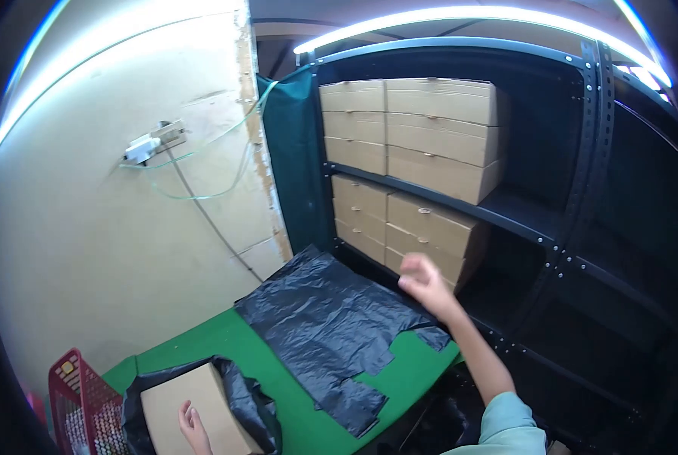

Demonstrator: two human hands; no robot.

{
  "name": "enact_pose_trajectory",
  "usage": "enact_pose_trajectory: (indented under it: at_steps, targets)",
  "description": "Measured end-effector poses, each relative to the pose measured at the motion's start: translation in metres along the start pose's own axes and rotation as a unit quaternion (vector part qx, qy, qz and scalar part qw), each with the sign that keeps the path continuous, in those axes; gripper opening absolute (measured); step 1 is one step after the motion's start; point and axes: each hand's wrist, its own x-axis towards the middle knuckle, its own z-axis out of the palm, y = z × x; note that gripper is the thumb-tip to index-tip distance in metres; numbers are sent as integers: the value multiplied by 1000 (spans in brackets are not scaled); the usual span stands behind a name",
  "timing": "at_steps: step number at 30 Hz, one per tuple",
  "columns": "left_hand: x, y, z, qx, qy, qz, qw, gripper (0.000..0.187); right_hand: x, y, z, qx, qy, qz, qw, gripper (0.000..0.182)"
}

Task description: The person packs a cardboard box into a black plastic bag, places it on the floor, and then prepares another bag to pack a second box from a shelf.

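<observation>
My left hand [193,426] rests over the top of a cardboard box [180,394] at the lower left, its fingers close together and slightly bent. A black plastic bag [255,402] lies open around that box. Out to the right, my right hand [424,279] is raised in front of the shelf boxes, its fingers curled and blurred; whether anything is in them I cannot make out. Flat black plastic bags [331,318] are spread over the green table [240,345], below and left of my right hand.
A black metal shelf [525,220] holds stacked cardboard boxes [437,167] on two levels. At the lower left stands a red basket [77,371] with small items. A socket with a white plug [142,148] and hanging cables is on the wall.
</observation>
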Motion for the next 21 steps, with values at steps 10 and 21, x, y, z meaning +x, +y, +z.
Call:
enact_pose_trajectory:
  at_steps: [10,21]
  targets:
    - [0,120,195,-52,-169,105,979,20,187,-125,-198,-359,337,-136,860,88]
    - [3,107,191,-57,-209,66,974,19,268,-133,-242,-416,294,-58,859,102]
